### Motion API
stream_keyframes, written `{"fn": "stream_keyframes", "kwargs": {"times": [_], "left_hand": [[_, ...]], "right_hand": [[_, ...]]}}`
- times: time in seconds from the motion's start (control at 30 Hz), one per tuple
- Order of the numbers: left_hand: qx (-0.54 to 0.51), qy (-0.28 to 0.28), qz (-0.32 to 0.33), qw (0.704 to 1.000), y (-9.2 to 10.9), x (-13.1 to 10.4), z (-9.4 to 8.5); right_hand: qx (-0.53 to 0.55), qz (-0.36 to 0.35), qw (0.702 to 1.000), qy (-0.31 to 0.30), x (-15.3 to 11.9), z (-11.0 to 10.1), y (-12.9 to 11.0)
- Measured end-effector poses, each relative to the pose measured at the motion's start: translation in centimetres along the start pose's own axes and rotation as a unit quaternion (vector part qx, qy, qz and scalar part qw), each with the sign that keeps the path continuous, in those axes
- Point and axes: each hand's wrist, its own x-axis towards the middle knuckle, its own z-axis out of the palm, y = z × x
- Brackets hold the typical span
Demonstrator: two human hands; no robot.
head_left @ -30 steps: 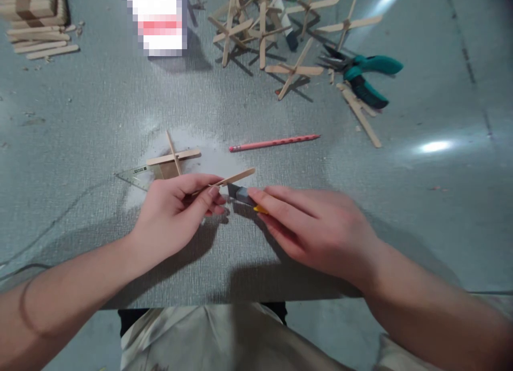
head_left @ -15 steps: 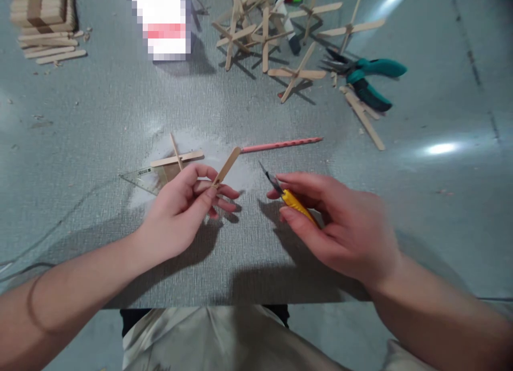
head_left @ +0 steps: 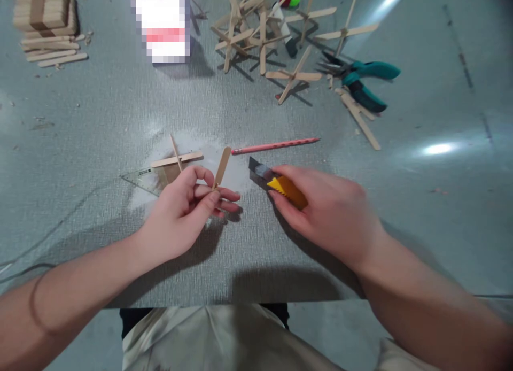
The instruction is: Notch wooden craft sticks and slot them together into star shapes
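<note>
Between thumb and fingers, my left hand (head_left: pixel 184 208) pinches a popsicle stick (head_left: pixel 223 167) near its lower end, tilted upward over the table. My right hand (head_left: pixel 324 213) is wrapped round a yellow utility knife (head_left: pixel 286 192), whose dark blade points up and left toward the stick without touching it. A pink pencil (head_left: pixel 276 145) lies just beyond both hands. Behind my left hand, two crossed popsicle sticks (head_left: pixel 188 157) rest over a clear set square (head_left: pixel 136 179), which my hand partly covers.
Several crossed-stick pieces (head_left: pixel 293 76) lie at the back middle. Green-handled pliers (head_left: pixel 366 77) rest at the right by loose sticks (head_left: pixel 360 120). Bundled popsicle sticks (head_left: pixel 44 10) are stacked at the far left, near a blurred white item (head_left: pixel 168 18). The table's front edge (head_left: pixel 200 306) is close to me.
The knife has turned so its blade shows broad side, and my right hand has moved slightly left. The stick in my left hand has tipped more upright.
</note>
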Motion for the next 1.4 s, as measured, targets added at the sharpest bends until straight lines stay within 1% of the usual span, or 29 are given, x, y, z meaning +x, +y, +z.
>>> {"fn": "stream_keyframes", "kwargs": {"times": [0.3, 0.43, 0.5, 0.6, 0.67, 0.77, 0.83, 0.9, 0.97, 1.13, 1.2, 1.27, 1.33, 1.4], "left_hand": [[0.01, -0.014, -0.005, 1.0, 0.1, -0.1, 0.1], [-0.013, -0.047, -0.021, 0.999, -0.1, -0.1, 0.1], [-0.038, -0.068, -0.024, 0.997, -0.1, 0.0, 0.0], [-0.058, -0.071, -0.009, 0.996, -0.1, 0.1, -0.1], [-0.061, -0.072, 0.001, 0.996, 0.0, 0.2, -0.1], [-0.091, -0.068, 0.004, 0.994, 0.1, 0.3, -0.2], [-0.126, -0.057, -0.007, 0.99, 0.0, 0.4, -0.3], [-0.144, -0.056, -0.021, 0.988, -0.1, 0.3, -0.3], [-0.131, -0.067, -0.022, 0.989, -0.2, 0.2, -0.4], [-0.056, -0.075, 0.016, 0.996, -0.2, -0.3, -0.2], [-0.032, -0.071, 0.021, 0.997, -0.1, -0.4, -0.1], [-0.019, -0.077, 0.021, 0.997, 0.0, -0.5, 0.0], [-0.019, -0.085, 0.028, 0.996, 0.0, -0.6, 0.0], [-0.021, -0.093, 0.04, 0.995, -0.1, -0.6, -0.1]], "right_hand": [[-0.003, 0.015, 1.0, -0.015, 0.2, 0.0, 0.2], [-0.013, 0.024, 0.999, -0.027, 0.3, 0.1, 0.3], [-0.015, 0.023, 0.999, -0.022, 0.3, 0.2, 0.3], [0.011, 0.017, 1.0, -0.001, 0.5, -0.1, 0.1], [0.048, 0.006, 0.999, 0.01, 0.5, -0.6, 0.0], [0.099, -0.032, 0.994, 0.013, 0.4, -1.4, -0.5], [0.114, -0.054, 0.992, 0.013, 0.2, -1.7, -0.8], [0.116, -0.065, 0.991, 0.011, 0.0, -1.8, -1.1], [0.113, -0.076, 0.991, 0.008, -0.2, -1.7, -1.4], [0.111, -0.108, 0.988, 0.015, -0.4, -1.7, -2.0], [0.123, -0.09, 0.988, 0.001, -0.6, -2.1, -2.2], [0.161, -0.053, 0.985, -0.033, -0.9, -2.6, -2.4], [0.217, -0.022, 0.973, -0.071, -1.2, -3.1, -2.5], [0.255, -0.008, 0.963, -0.091, -1.3, -3.3, -2.6]]}}
